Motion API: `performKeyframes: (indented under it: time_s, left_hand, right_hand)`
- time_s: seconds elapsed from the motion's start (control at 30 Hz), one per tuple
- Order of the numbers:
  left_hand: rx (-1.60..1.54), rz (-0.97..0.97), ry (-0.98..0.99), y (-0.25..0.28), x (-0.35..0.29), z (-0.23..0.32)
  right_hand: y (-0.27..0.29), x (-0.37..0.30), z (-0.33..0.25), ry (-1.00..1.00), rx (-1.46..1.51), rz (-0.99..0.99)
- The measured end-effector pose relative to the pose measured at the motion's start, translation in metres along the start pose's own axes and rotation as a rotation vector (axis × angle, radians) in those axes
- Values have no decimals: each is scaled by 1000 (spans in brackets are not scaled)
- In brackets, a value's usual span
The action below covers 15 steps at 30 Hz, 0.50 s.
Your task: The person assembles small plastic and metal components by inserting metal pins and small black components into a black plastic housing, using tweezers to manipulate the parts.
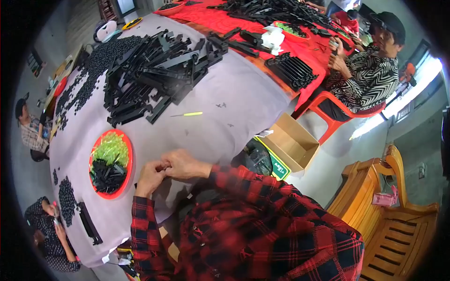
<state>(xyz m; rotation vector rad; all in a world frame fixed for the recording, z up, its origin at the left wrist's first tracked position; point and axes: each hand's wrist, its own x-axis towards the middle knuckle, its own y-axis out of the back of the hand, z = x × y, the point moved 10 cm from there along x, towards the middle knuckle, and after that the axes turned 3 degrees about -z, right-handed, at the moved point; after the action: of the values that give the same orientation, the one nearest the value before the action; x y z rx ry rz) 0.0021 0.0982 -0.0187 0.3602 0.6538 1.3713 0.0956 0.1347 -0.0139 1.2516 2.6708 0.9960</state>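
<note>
My left hand and my right hand meet at the near edge of the table, fingertips pinched together. Whatever sits between the fingers is hidden by them. Just left of my hands is a red-rimmed oval tray, with translucent green small parts at its far end and small black plastic pieces at its near end. Beyond my hands lies a thin tool with a yellow handle. A large heap of long black plastic strips rises farther back.
Many small black round parts spread over the grey tablecloth at the far left. One long black strip lies at the near left. Co-workers sit around, one on a red chair. An open cardboard box and wooden bench stand right.
</note>
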Motion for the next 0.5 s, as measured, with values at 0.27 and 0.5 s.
performKeyframes:
  time_s: [0.27, 0.5]
  left_hand:
    - [-68, 8, 8, -8, 2, 0]
    - [-89, 9, 37, -7, 6, -18]
  right_hand:
    - [5, -8, 3, 10, -2, 47]
    - [-2, -3, 4, -1, -14, 23]
